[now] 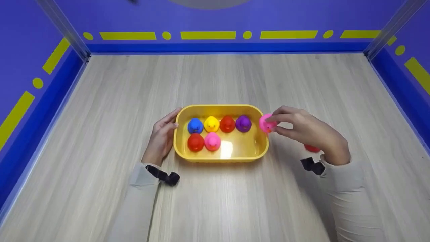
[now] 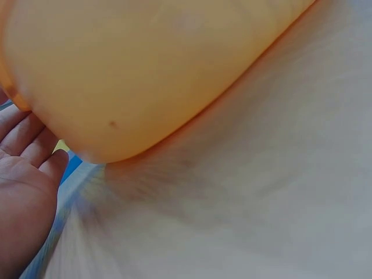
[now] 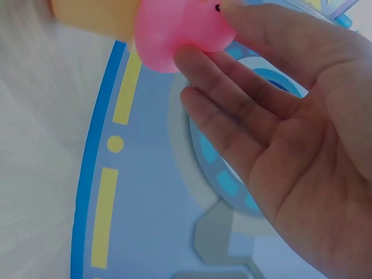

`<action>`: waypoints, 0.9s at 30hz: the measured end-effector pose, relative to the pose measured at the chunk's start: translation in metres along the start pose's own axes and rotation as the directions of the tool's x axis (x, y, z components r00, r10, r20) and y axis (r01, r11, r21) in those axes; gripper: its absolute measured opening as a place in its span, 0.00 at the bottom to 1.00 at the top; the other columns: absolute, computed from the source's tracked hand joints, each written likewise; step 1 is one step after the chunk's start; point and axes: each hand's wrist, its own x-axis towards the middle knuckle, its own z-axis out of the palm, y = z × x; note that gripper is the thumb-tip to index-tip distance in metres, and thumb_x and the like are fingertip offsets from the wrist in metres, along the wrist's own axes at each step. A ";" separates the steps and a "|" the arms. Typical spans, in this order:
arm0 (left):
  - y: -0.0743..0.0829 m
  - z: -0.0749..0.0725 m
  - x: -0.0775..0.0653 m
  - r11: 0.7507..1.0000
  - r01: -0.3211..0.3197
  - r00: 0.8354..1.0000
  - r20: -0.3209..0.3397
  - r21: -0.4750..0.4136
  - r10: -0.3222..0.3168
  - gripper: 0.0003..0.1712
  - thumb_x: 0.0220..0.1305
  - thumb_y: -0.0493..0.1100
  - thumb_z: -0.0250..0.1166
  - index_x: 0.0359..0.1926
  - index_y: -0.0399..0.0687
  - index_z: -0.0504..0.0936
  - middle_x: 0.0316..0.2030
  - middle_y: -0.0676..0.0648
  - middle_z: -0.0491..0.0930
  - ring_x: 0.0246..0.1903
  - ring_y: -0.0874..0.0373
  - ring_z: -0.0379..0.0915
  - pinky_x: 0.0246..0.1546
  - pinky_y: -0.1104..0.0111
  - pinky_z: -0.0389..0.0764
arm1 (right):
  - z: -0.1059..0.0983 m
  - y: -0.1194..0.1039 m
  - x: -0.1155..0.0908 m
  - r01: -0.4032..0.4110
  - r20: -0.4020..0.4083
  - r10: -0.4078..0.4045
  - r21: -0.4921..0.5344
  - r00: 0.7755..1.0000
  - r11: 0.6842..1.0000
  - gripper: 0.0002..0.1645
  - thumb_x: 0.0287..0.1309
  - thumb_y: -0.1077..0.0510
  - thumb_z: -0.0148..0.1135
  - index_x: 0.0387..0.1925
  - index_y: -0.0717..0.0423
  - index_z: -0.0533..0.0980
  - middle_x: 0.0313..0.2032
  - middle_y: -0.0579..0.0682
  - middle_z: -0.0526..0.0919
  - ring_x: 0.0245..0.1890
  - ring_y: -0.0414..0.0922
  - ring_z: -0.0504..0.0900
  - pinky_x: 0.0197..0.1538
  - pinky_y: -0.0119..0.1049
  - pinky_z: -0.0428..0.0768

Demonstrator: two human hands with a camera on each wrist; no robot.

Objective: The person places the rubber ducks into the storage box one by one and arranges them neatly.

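A yellow plastic tub holds two rows of rubber ducks. Blue, yellow, red and purple ducks form the back row; a red duck and a pink duck sit in front, at the left. My left hand grips the tub's left side, thumb at the rim and fingers along the outer wall. Over the right rim, my right hand pinches another pink rubber duck between thumb and fingertips. The right wrist view shows this pink duck beside the tub.
Partly hidden under my right wrist, a red object lies on the wood-grain table. Blue-purple walls with yellow marks enclose the table at the back and both sides. Small black straps sit at both wrists.
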 end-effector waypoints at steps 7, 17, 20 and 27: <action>0.000 0.001 -0.001 1.000 0.001 1.000 -0.003 -0.003 -0.001 0.33 0.59 0.24 0.47 0.68 0.28 0.61 0.70 0.37 0.61 0.70 0.53 0.58 0.68 0.64 0.64 | 0.002 -0.010 0.010 0.014 0.057 -0.013 -0.011 0.998 1.000 0.16 0.54 0.62 0.68 0.47 0.54 0.83 0.45 0.49 0.82 0.46 0.47 0.81 0.48 0.41 0.84; 0.000 0.000 -0.001 1.000 -0.004 1.000 0.012 -0.004 0.004 0.33 0.59 0.24 0.46 0.68 0.28 0.60 0.70 0.36 0.60 0.70 0.53 0.56 0.68 0.65 0.63 | 0.000 -0.025 0.032 0.054 0.187 -0.049 -0.023 0.981 0.998 0.15 0.54 0.63 0.67 0.45 0.57 0.83 0.41 0.50 0.83 0.42 0.46 0.82 0.46 0.39 0.85; -0.001 -0.001 0.000 1.000 -0.005 1.000 0.012 0.003 0.005 0.33 0.59 0.24 0.46 0.68 0.27 0.60 0.70 0.35 0.60 0.70 0.52 0.56 0.68 0.65 0.63 | 0.000 -0.028 0.038 0.049 0.232 -0.043 -0.019 0.972 0.999 0.14 0.54 0.64 0.67 0.44 0.57 0.83 0.40 0.50 0.84 0.41 0.46 0.82 0.45 0.39 0.85; 0.000 0.000 0.001 1.000 -0.007 1.000 0.008 0.001 0.007 0.33 0.58 0.24 0.46 0.68 0.27 0.60 0.70 0.35 0.60 0.70 0.52 0.56 0.69 0.65 0.62 | -0.004 -0.036 0.054 0.063 0.332 -0.058 -0.004 0.941 0.998 0.11 0.55 0.64 0.66 0.42 0.57 0.83 0.38 0.50 0.85 0.38 0.45 0.81 0.45 0.41 0.85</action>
